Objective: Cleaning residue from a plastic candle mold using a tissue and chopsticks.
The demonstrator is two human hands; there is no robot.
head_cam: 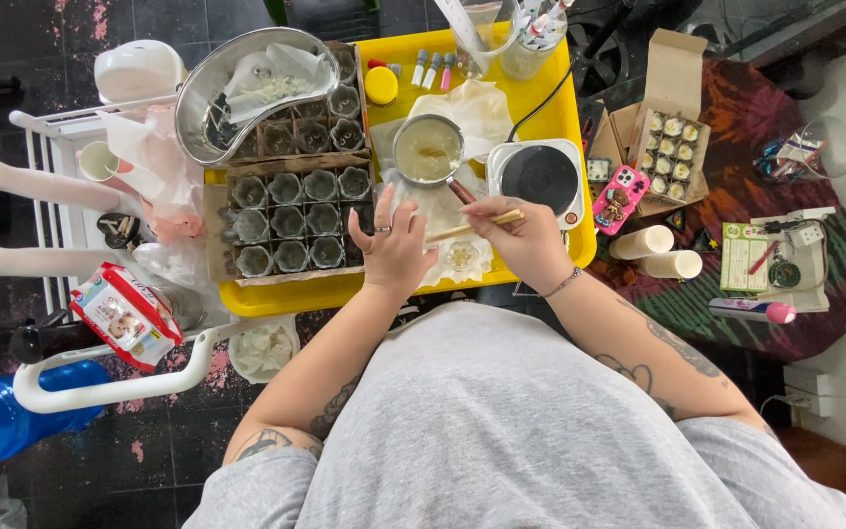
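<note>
Grey cotton shirt (501,431) fills the bottom of my view, nearest to me, with both my tattooed forearms reaching forward from it over the yellow plastic tray (286,294). On the tray's left half sit two brown cardboard crates of small grey glass jars (291,220), and an oval steel basin (247,83) with crumpled white paper rests across the upper crate. On the tray's right side stands a white single-burner hotplate with a black round top (540,178), and just left of it, on creased white paper, a small steel saucepan of pale yellowish liquid (428,150).

My left hand (394,245) lies flat with fingers spread a little, pressing the white paper beside the crates. My right hand (529,240) is curled, thumb and fingers pinching a thin wooden stick (472,227) that points left toward my other hand. Between my two hands, just below the stick's tip, sits a little clear glass cup (461,257) on the paper, near the tray's front edge. A pink phone case (620,199) lies off the tray to the right.
</note>
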